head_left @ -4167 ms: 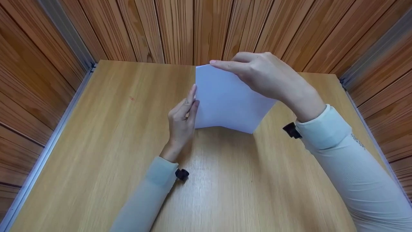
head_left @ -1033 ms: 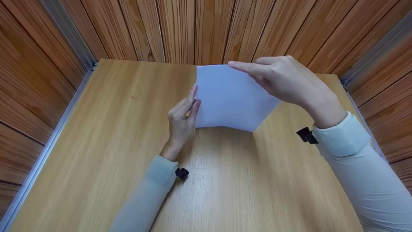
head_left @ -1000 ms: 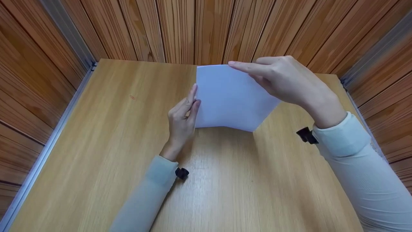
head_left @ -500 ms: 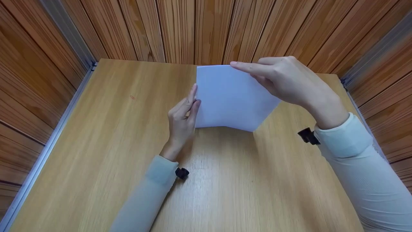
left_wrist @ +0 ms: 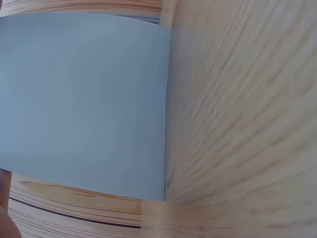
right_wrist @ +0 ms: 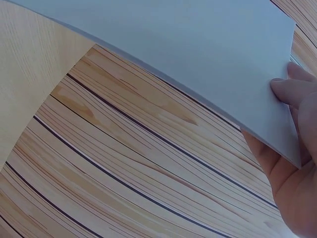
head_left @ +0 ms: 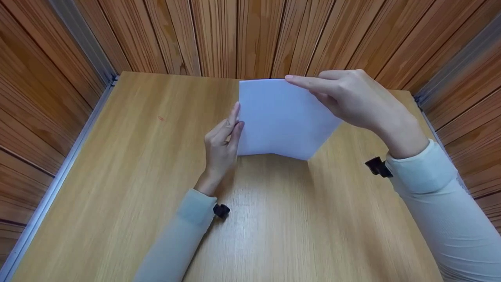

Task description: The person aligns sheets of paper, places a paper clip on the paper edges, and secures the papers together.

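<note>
White paper (head_left: 282, 117), bent across its middle, stands upright above the table, its bottom edge raised toward the right. A thin second layer shows along its side edge in the right wrist view. My left hand (head_left: 222, 143) holds the left edge, thumb (head_left: 236, 133) on the near face and other fingers on the far side. At the upper right, my right hand (head_left: 348, 94) grips the paper, its index finger lying along the top edge. In the right wrist view its thumb (right_wrist: 287, 91) presses the near face by the corner, other fingers behind.
A wooden table (head_left: 156, 188) lies under both hands, with a small red mark (head_left: 161, 118) at its left. Wood-plank walls (head_left: 215, 35) close the back and sides, with metal rails (head_left: 58, 184) along the table's edges. Small black devices (head_left: 221, 211) sit at both cuffs.
My right hand has slid rightward along the paper's top edge, its arm moving right and slightly down. The left hand and the paper stay almost in place.
</note>
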Demonstrator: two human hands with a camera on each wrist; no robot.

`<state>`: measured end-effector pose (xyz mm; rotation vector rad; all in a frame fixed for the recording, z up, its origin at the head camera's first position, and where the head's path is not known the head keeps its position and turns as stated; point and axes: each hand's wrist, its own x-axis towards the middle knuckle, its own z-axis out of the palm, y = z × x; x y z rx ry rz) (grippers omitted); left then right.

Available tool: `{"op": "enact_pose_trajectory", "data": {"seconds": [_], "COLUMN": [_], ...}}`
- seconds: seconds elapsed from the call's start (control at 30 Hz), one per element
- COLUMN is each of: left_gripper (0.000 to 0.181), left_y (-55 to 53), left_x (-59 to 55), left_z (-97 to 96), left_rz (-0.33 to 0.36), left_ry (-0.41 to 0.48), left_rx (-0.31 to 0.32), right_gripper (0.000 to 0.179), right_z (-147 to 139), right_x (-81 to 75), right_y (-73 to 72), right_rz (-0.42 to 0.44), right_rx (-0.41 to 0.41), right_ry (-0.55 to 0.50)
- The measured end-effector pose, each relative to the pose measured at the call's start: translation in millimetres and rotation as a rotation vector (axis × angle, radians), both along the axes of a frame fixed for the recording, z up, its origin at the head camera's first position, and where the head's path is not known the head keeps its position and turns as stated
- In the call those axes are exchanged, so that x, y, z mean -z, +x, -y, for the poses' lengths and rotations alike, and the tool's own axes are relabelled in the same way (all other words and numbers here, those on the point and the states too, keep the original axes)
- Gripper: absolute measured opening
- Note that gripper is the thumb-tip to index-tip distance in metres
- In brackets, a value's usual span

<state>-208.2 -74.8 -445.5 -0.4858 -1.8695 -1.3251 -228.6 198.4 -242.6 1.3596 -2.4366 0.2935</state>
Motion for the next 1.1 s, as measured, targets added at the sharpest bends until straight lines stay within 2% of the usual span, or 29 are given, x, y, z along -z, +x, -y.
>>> {"op": "enact_pose_trajectory", "data": {"seconds": [0.77, 1.1], "left_gripper": [0.043, 0.044], "left_y": [-0.5, -0.2], "left_x": [0.1, 0.8], "left_z": [0.3, 0.0], "left_rz": [-0.014, 0.0], "left_ry": [0.005, 0.011], "left_rx": [0.006, 0.008], "right_gripper": [0.073, 0.071], "right_z": [-9, -13], "right_x": [4.1, 5.7], "right_y": [0.8, 0.1], "right_rz": [-0.015, -0.015], "right_rx": [-0.007, -0.01], "right_ry": [-0.006, -0.007]}}
